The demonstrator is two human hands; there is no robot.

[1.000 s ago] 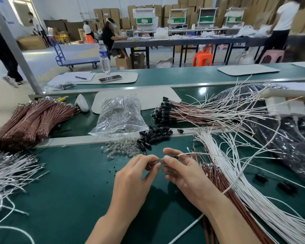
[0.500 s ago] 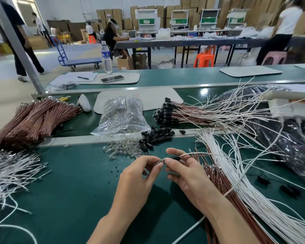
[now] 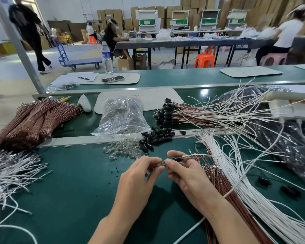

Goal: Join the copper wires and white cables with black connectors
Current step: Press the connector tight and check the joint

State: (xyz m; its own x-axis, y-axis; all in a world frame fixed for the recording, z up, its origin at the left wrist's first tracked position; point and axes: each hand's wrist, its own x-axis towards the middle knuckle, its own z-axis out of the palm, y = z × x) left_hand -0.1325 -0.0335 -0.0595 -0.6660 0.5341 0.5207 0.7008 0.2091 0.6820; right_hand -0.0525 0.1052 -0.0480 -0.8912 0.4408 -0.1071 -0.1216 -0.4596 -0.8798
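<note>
The green bench (image 3: 69,191) carries everything, and the heap of black connectors (image 3: 156,136) near its middle serves as the marker here. Far right of the heap lies a crumpled black sheet (image 3: 289,147). Between heap and sheet, white cables (image 3: 218,152) and copper wires (image 3: 224,182) fan side by side toward the near edge. Far left of the heap sit tied copper bundles (image 3: 33,120), with a loose spread of white leads (image 3: 7,173) nearer the person. Just behind the heap, to its right, lie the joined pieces (image 3: 192,113), their black ends stacked together; just behind it, to its left, slumps a clear bag (image 3: 121,117). Touching the heap on its left is a scatter of glass bulbs (image 3: 123,149).

In front of the heap the two hands meet. The left hand (image 3: 137,182) pinches a small clear part (image 3: 161,163) between thumb and fingertips. The right hand (image 3: 187,175) pinches a single black connector (image 3: 177,158) — one white cable and one copper wire run out of it to the right. Part and connector sit end to end; whether they are seated, I cannot tell.
</note>
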